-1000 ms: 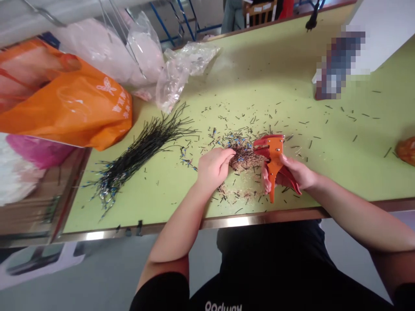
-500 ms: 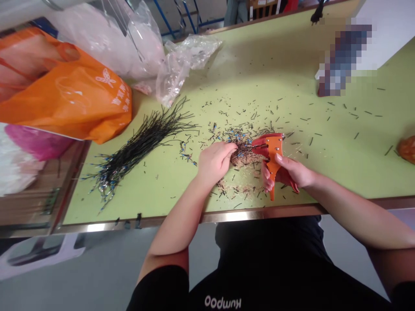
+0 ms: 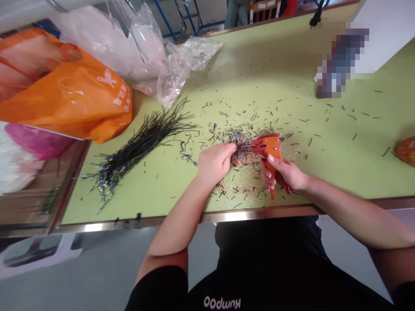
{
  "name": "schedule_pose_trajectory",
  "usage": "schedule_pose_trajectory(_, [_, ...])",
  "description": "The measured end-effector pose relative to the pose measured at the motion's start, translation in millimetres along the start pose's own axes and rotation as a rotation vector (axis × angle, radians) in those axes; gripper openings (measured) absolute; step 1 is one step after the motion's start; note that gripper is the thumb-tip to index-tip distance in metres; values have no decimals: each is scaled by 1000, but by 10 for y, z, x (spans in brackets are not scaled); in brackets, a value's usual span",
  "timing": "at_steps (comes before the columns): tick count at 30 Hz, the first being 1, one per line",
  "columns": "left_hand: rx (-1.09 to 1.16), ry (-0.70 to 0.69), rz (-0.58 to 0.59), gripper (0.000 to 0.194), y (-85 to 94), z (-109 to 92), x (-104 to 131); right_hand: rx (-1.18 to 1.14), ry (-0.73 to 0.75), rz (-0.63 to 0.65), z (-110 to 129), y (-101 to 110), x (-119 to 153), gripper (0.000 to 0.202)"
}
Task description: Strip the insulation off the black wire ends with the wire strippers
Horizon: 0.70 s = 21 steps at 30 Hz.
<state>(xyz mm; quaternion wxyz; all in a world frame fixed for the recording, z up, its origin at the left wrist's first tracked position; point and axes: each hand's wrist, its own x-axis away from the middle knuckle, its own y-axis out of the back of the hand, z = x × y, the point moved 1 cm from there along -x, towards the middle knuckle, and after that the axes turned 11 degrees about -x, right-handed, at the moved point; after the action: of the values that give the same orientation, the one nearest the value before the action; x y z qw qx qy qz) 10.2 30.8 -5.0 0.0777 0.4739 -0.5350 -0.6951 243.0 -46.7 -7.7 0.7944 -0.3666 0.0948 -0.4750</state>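
Note:
My right hand (image 3: pixel 288 173) is wrapped round the handles of an orange and red wire stripper (image 3: pixel 273 144), its jaws pointing left. My left hand (image 3: pixel 212 163) is closed in a pinch just left of the jaws, on what appears to be a thin black wire; the fingertips partly hide it. Beneath and behind the hands lies a heap of black offcuts (image 3: pixel 241 151), mixed with blue-tipped bits and fine copper-coloured strands. A long bundle of black wires (image 3: pixel 139 142) with blue and silvery ends rests on the green table (image 3: pixel 181 194) to the left.
An orange bag (image 3: pixel 90 99) and crumpled clear plastic bags (image 3: pixel 175 65) sit at the back left. A blurred-out object (image 3: pixel 342 62) stands by a white panel at the back right. Another orange item (image 3: pixel 406 150) is at the right edge. Short black scraps are scattered around.
The wire stripper has shifted slightly left towards my left hand, and its handles are closer together. My left hand has barely moved.

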Motion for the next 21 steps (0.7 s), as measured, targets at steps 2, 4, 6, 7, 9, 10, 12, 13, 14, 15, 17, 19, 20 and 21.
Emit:
schedule_pose_trajectory(2, [-7, 0, -4, 39, -3, -14, 10, -6, 16, -21, -24, -20, -6, 62])
schedule_pose_trajectory(4, [-18, 5, 11, 37, -7, -25, 19, -8, 27, -41, -46, -38, -6, 62])
schedule_pose_trajectory(6, [-32, 7, 25, 37, -1, -29, 24, -19, 33, -48, -66, -60, 1, 62])
schedule_pose_trajectory(7, [-38, 4, 25, 37, 7, -29, 24, -26, 33, -48, -75, -73, 8, 62])
schedule_pose_trajectory(9, [-45, -7, 17, 36, 31, -25, 20, -41, 28, -46, -89, -102, 25, 62])
schedule_pose_trajectory(10, [-44, -14, 12, 36, 43, -21, 16, -48, 25, -41, -95, -116, 34, 63])
schedule_pose_trajectory(12, [-33, -30, -5, 35, 60, -17, 8, -70, 21, -30, -106, -135, 47, 63])
schedule_pose_trajectory(13, [-26, -37, -16, 35, 61, -18, 5, -86, 24, -27, -113, -137, 49, 63])
schedule_pose_trajectory(14, [-18, -46, -29, 35, 58, -22, 3, -103, 32, -29, -122, -135, 47, 63])
schedule_pose_trajectory(15, [-11, -53, -42, 35, 50, -29, 3, -114, 44, -32, -132, -129, 41, 63])
schedule_pose_trajectory(17, [-1, -55, -50, 35, 28, -45, 11, -130, 59, -28, -158, -116, 18, 64])
schedule_pose_trajectory(19, [6, -51, -37, 35, 6, -36, 26, -133, 53, -2, -174, -114, 0, 64])
schedule_pose_trajectory(20, [6, -49, -28, 36, -4, -10, 33, -136, 44, 19, -168, -118, 1, 64])
schedule_pose_trajectory(21, [6, -43, -22, 37, -11, 39, 37, -143, 45, 42, -145, -124, 13, 63])
